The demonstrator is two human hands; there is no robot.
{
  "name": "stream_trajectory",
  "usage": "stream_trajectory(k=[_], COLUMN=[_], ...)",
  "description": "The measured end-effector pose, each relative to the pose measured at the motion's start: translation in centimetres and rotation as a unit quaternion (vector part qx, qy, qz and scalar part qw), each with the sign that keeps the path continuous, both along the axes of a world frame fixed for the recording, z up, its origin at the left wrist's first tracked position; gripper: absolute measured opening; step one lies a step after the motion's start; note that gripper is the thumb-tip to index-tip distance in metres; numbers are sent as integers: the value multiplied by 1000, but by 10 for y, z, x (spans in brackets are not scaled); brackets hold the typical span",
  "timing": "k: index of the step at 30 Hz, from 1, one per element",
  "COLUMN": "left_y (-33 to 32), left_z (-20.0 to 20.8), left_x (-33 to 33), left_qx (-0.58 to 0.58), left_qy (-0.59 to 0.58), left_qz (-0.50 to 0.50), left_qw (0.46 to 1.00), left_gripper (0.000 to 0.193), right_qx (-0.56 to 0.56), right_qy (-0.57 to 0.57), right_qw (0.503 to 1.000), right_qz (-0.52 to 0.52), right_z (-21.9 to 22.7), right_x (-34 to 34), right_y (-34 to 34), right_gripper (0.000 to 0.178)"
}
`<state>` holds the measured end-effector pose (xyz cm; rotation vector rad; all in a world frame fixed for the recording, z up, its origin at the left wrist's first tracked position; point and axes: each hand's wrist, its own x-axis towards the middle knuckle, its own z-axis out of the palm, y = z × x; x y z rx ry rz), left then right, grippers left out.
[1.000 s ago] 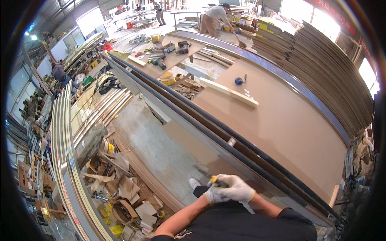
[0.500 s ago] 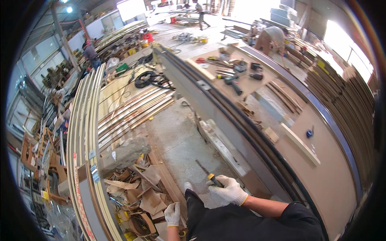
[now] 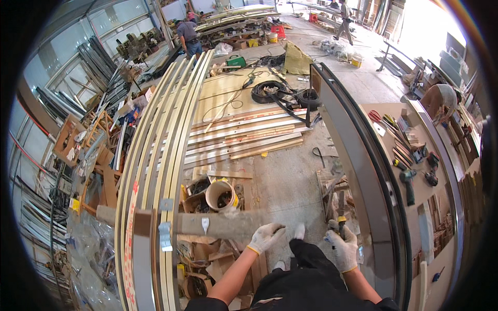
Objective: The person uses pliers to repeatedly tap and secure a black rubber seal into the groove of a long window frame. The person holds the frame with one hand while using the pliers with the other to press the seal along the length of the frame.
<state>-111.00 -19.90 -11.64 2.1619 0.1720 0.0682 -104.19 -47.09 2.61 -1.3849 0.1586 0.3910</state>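
Note:
My right hand [image 3: 342, 248], in a white work glove, is closed around a hand tool [image 3: 341, 220] with a yellow-and-black handle and a narrow metal shaft pointing away from me. It is beside a long grey metal door-frame profile [image 3: 358, 171] edged with black strips. My left hand [image 3: 266, 238], also gloved, is held out in front of me with its fingers curled together; whatever is in them, if anything, is hidden. Left of it stands a row of long cream-edged profiles [image 3: 179, 129]. A small metal bracket [image 3: 165, 237] sits on their near part.
A bucket of small parts [image 3: 222, 195] and cardboard scraps [image 3: 223, 264] lie between the profiles. Farther off are coiled black strips [image 3: 270, 92] and stacked bars [image 3: 249, 140]. Right of the frame, a board holds a power drill [image 3: 407, 186]. People stand in the background.
My view has swung left, so the frame profile and drill appear farther right. My left hand has risen forward and my right hand has come round to the frame's side, still holding the tool.

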Motion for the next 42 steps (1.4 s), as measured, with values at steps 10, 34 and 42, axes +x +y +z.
stream_trajectory(k=[10, 34, 42], left_y=[41, 200, 159], left_z=[-41, -96, -110], left_x=[248, 862, 876], left_qx=[-19, -572, -747], left_qy=[118, 262, 310], left_qz=[-65, -160, -90], left_qw=[991, 761, 582], left_gripper=[41, 52, 62], right_qx=[-71, -728, -759], right_qy=[43, -43, -39], right_qw=[997, 679, 630], right_qz=[10, -83, -158], right_z=[-16, 22, -13], right_x=[243, 617, 605], right_y=[88, 148, 151], right_gripper=[41, 50, 43])
